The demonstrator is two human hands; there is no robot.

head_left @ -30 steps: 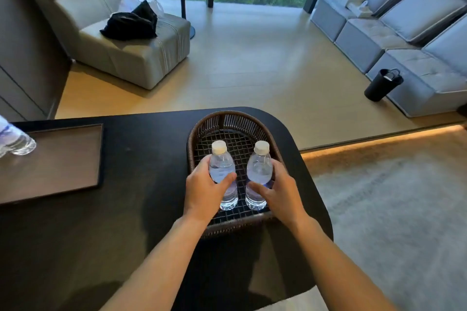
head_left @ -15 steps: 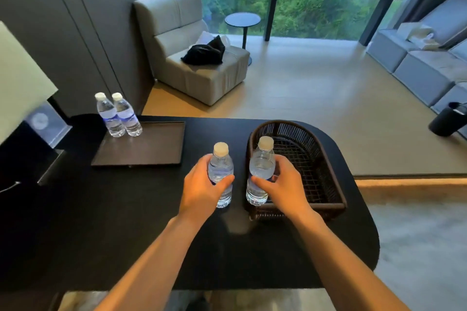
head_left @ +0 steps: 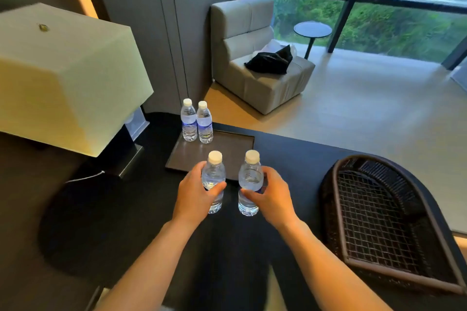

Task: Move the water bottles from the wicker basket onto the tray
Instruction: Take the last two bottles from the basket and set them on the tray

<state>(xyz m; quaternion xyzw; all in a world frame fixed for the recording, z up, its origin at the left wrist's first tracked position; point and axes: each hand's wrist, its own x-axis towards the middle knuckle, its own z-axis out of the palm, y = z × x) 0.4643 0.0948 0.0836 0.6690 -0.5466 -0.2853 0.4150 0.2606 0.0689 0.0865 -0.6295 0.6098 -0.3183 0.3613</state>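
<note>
My left hand (head_left: 195,195) grips a clear water bottle (head_left: 214,174) with a white cap, held upright just in front of the brown tray (head_left: 227,149). My right hand (head_left: 271,197) grips a second such bottle (head_left: 251,175) beside it, also upright. Both bottles hang over the black table near the tray's front edge. Two more bottles (head_left: 197,122) stand side by side at the tray's far left corner. The dark wicker basket (head_left: 379,214) sits at the right with no bottles in it.
A large cream lampshade (head_left: 65,78) on a dark base looms at the left, with a white cord on the table. Beyond the black table (head_left: 113,222) are a grey armchair (head_left: 255,58) with a black bag, a small round side table and a window.
Both hands lifted the two bottles out of the basket and carried them left toward the tray. The view swung left, so the basket now lies to the right.
</note>
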